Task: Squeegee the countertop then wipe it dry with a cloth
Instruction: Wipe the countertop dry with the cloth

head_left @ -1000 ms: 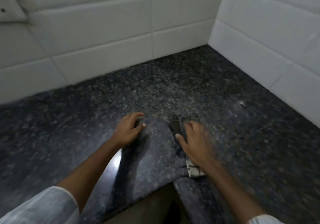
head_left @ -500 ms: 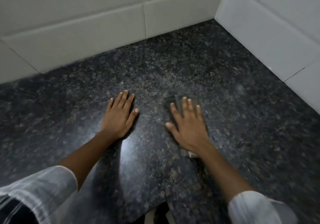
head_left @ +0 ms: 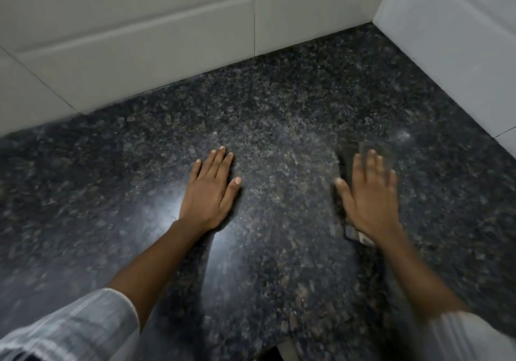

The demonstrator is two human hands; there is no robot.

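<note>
Step in hand: the wiping-dry stage is running; no squeegee is showing in view.
Right hand: it is pressing flat on the cloth, fingers straight and slightly apart, not curled round the fabric; the outline is blurring with motion.
Cloth: it is lying on the table under the right palm, its edges showing past the fingertips and beside the wrist, near the right tiled wall.
Left hand: it is resting palm-down on the bare table, fingers straight and close together, holding nothing, well apart from the cloth.
Change: over the last second the right hand has been carrying the cloth rightward and away from the left hand, which has flattened from a loose curl.
Meaning for the task: the dry pass is reaching toward the corner; the strip along the back wall is probably awaiting coverage.
</note>
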